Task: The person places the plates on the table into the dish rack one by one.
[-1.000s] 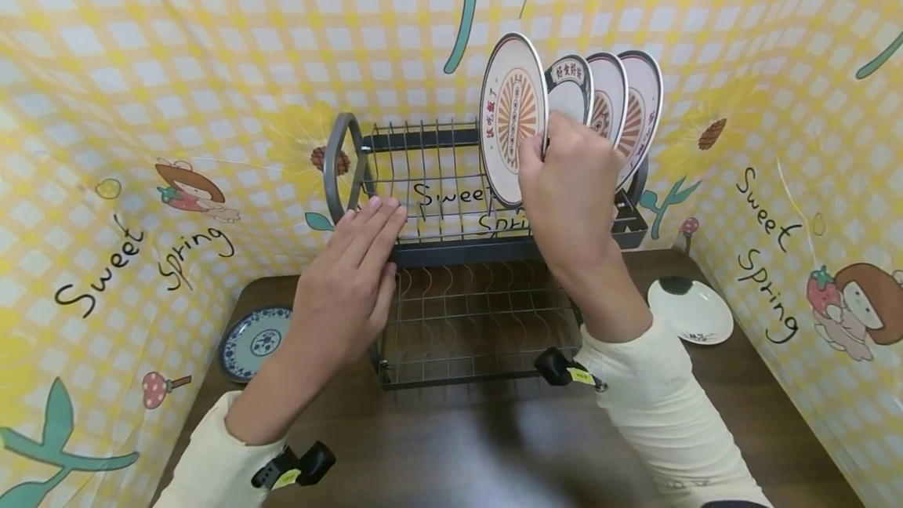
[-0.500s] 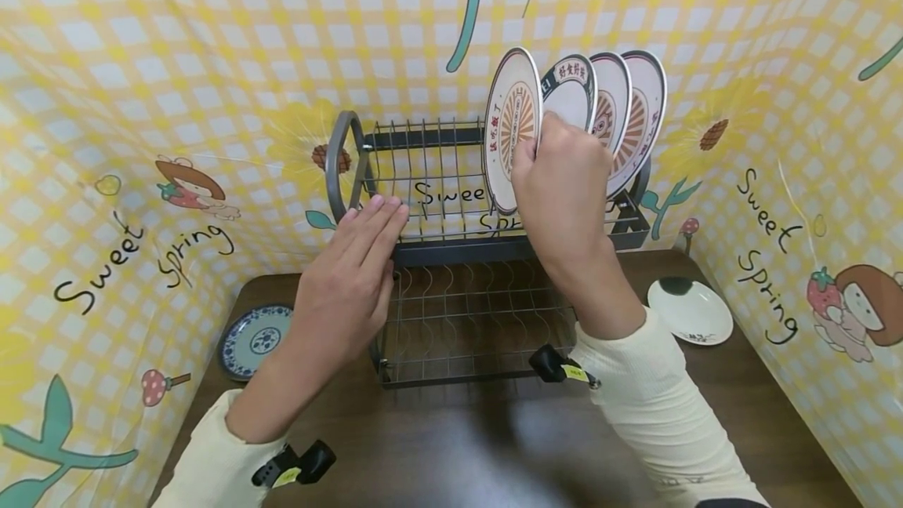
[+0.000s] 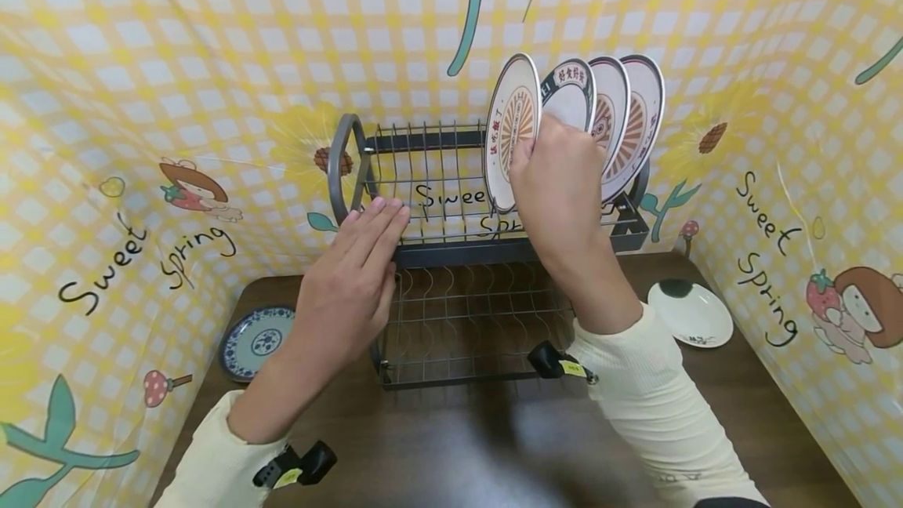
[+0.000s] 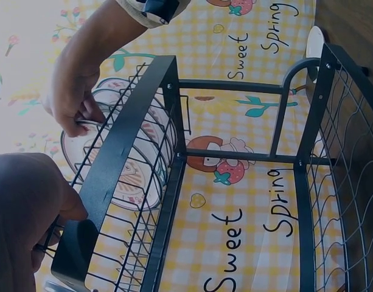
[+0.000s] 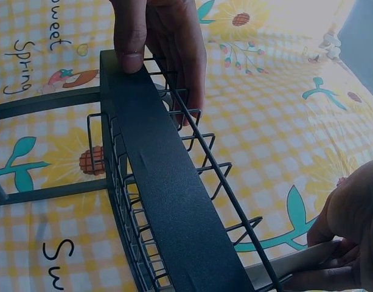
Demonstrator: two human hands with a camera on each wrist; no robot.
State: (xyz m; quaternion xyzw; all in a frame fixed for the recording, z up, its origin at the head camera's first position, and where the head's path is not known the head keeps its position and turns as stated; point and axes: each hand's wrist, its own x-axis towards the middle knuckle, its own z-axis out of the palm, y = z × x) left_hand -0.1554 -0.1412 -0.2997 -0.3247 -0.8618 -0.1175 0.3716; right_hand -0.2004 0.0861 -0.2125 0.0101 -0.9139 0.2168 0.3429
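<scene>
My right hand [image 3: 564,179] pinches the edge of a round white plate [image 3: 506,139] with a dark rim, red lettering and an orange sunburst. That plate stands near upright at the upper tier of a black two-tier dish rack [image 3: 466,252]. Directly right of it several more plates stand in a row, the nearest a dark-banded plate [image 3: 570,96]. At the rack's left front corner my left hand [image 3: 346,288] holds on, thumb [image 5: 131,58] against the front bar and fingers extended over the wires. In the right wrist view the held plate [image 5: 305,255] shows edge-on between the right fingers.
A blue-and-white patterned plate [image 3: 257,342] lies on the dark wooden table [image 3: 437,445] at left. At right lies a white plate with a dark patch [image 3: 691,312]. A yellow checked cloth [image 3: 247,45] hangs close behind and along both sides.
My right hand has lowered the sunburst plate a little toward the upper tier, and it stands more edge-on. The hand still pinches it. My left hand stays at the rack corner.
</scene>
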